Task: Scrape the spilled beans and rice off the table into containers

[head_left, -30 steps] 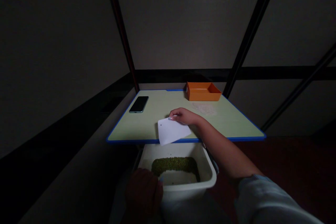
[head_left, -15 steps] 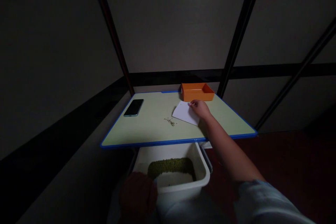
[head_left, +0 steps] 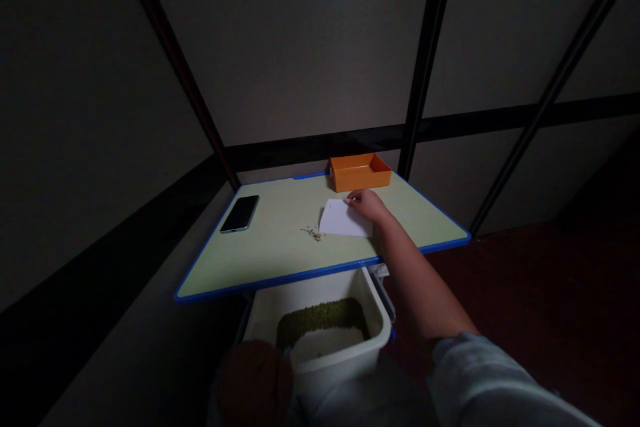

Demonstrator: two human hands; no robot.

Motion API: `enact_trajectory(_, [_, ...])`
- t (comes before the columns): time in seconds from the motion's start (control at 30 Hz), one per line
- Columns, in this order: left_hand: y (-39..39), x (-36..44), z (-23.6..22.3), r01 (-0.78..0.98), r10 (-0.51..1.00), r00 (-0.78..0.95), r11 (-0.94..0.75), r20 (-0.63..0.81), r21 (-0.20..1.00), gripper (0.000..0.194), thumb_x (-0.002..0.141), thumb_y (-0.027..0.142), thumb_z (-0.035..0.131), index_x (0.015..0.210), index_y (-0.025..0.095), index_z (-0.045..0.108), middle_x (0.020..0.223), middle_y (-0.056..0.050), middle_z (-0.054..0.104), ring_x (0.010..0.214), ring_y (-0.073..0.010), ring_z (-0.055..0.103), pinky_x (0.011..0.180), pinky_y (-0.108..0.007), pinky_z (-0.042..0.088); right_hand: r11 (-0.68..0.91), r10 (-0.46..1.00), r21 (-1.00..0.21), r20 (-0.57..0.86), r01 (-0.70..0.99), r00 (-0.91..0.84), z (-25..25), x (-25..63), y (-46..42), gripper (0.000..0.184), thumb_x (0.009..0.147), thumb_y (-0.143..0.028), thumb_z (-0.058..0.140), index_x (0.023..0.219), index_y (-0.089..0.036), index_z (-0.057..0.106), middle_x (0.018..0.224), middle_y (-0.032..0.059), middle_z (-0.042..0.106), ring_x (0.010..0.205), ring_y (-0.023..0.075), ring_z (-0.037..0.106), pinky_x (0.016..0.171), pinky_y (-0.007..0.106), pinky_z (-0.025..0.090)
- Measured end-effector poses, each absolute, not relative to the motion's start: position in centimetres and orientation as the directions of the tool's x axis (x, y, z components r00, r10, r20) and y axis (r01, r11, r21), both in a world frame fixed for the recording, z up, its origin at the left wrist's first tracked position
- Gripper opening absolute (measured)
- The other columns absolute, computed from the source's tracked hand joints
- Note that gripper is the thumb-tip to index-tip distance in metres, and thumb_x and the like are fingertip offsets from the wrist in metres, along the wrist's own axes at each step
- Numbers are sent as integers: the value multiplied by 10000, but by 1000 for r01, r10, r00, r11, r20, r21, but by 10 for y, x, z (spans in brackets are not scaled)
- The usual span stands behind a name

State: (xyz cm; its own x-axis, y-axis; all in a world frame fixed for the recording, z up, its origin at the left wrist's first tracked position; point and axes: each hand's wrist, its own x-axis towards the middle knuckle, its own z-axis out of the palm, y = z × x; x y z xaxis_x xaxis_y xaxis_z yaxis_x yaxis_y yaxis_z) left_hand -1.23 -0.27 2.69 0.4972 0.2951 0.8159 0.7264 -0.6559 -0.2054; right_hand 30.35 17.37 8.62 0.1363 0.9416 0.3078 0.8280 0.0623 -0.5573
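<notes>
My right hand (head_left: 367,205) pinches the upper edge of a white sheet of stiff paper (head_left: 341,219) on the table. Right beside the sheet's left edge lies a small scatter of greenish grains (head_left: 313,233). Low in the view and in shadow, my left hand (head_left: 257,377) is closed at the near left corner of a white tub (head_left: 345,355). What it grips, if anything, I cannot make out. Inside the tub, green grains (head_left: 325,313) are heaped along the far side, and part of its pale bottom shows.
The pale table (head_left: 265,250) has a blue edge and overhangs the tub's far side. A phone (head_left: 240,213) lies at its left. An orange open box (head_left: 361,177) stands at the back, beyond my right hand. Dark panelled walls (head_left: 300,47) rise behind.
My right hand has brought the paper left, closer to the scattered grains. The whole view has turned and tilted slightly. My left hand stays by the tub's corner.
</notes>
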Motion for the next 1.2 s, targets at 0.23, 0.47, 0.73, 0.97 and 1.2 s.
enact_trajectory(0.23, [-4,-6,34,738,341,470,-658,814,-151,230,783,177,419,561,191,472,488,5,478,514,-113,459,552,-276,368,164,945,-580,324,798,41,84,288,173,208,779,-276,514,810,-149,676,762,58,667,685,135,550,605,212,357])
enact_trajectory(0.47, [-1,-9,29,745,343,480,-646,808,-168,202,775,184,428,582,191,486,501,-9,510,530,-131,488,570,-296,390,258,929,-590,370,765,-28,83,282,175,210,792,-255,493,809,-139,667,738,47,653,687,129,541,625,208,365])
enact_trajectory(0.73, [3,-19,15,736,354,487,-658,798,-158,134,726,175,478,611,209,537,530,-6,561,521,-128,530,556,-298,421,270,909,-601,417,752,8,82,301,172,225,778,-255,493,802,-130,678,752,54,665,662,139,541,603,217,360])
enact_trajectory(0.97, [2,-18,10,747,407,447,-659,797,-83,141,736,214,469,608,206,530,527,-7,546,524,-130,526,569,-312,425,312,915,-648,401,695,-38,81,302,168,235,778,-261,487,796,-116,672,742,48,659,674,138,551,635,214,380])
enact_trajectory(1.2, [0,-16,10,747,421,419,-663,804,-42,135,735,200,476,616,212,538,545,-13,551,540,-140,527,560,-325,426,324,917,-592,389,738,-91,82,297,167,226,783,-259,486,794,-124,667,720,36,648,665,128,539,619,207,369])
